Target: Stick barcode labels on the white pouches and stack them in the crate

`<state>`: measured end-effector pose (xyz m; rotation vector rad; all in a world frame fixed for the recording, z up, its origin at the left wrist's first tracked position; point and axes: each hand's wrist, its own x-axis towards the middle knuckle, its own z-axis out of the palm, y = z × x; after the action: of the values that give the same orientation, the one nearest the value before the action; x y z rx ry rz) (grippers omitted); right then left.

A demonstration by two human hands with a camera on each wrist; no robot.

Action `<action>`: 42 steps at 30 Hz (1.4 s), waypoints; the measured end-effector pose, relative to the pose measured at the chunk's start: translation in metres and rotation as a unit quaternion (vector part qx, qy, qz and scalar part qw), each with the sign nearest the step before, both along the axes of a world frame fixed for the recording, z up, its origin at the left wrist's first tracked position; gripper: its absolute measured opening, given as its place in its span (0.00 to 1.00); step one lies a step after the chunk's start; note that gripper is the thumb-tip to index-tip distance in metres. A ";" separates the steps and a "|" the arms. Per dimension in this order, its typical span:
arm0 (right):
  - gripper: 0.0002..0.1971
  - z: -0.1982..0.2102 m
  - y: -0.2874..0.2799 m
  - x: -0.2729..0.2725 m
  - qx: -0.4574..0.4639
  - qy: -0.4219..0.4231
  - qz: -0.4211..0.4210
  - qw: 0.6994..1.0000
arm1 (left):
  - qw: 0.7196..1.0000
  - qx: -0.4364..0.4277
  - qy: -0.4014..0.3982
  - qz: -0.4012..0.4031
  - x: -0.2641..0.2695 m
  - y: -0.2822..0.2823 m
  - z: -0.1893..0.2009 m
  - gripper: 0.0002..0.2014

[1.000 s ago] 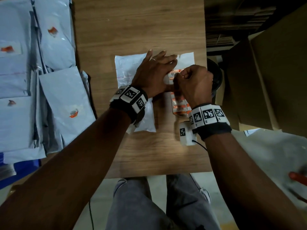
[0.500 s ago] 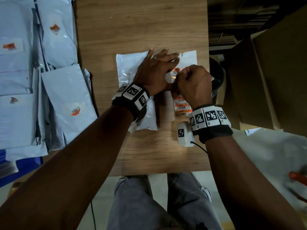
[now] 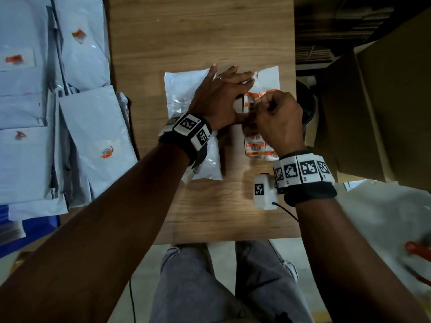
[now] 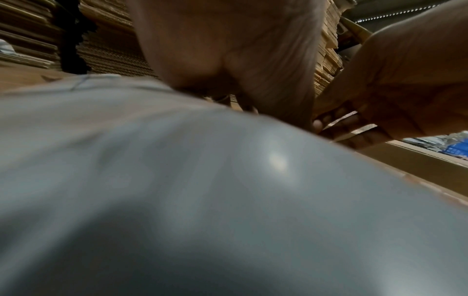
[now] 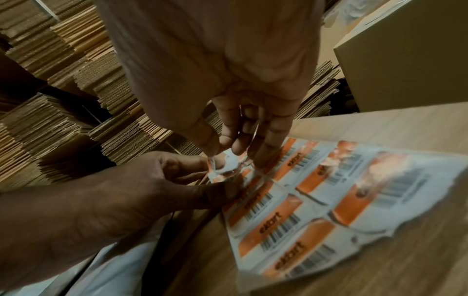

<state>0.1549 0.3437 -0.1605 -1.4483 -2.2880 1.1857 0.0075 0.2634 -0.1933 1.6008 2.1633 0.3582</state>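
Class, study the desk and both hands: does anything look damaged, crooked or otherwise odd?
Yes. The label sheet has a ragged, torn edge near the desk's right side, and the label pinched by the right hand is curled and crumpled.

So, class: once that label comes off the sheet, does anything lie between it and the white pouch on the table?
Partly. The left hand lies flat on the white pouch and covers its right part, beside the label sheet. The right hand pinches a peeling label. The pouch's left part is bare, so nothing visible blocks that.
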 end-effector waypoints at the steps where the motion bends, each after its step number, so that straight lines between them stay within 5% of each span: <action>1: 0.09 0.001 0.000 0.000 -0.002 -0.001 0.003 1.000 | 1.000 0.000 0.002 -0.001 0.000 0.000 0.000 0.41; 16: 0.05 0.013 0.002 0.017 -0.041 0.051 -0.025 0.998 | 0.999 -0.014 -0.040 0.009 0.001 -0.002 0.011 0.46; 22: 0.03 0.024 -0.003 0.026 -0.056 0.094 -0.070 0.992 | 0.989 0.058 -0.119 0.071 0.000 -0.011 0.028 0.32; 25: 0.04 0.030 -0.014 0.024 -0.049 0.108 -0.098 0.988 | 0.961 0.167 -0.144 0.169 0.003 -0.026 0.041 0.14; 28: 0.04 0.036 -0.032 0.019 -0.037 0.115 -0.112 0.986 | 0.917 0.214 -0.207 0.264 0.015 -0.053 0.056 0.06; 33: 0.07 0.039 -0.062 0.010 -0.045 0.125 -0.104 0.986 | 0.876 0.180 -0.303 0.329 0.040 -0.093 0.066 0.05; 42: 0.05 0.057 -0.090 0.005 -0.010 0.118 -0.031 0.992 | 0.849 0.156 -0.316 0.394 0.042 -0.123 0.079 0.15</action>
<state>0.1602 0.2537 -0.1039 -1.2980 -2.0648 1.2900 0.0490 0.1399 -0.1141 0.4663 2.1416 1.3290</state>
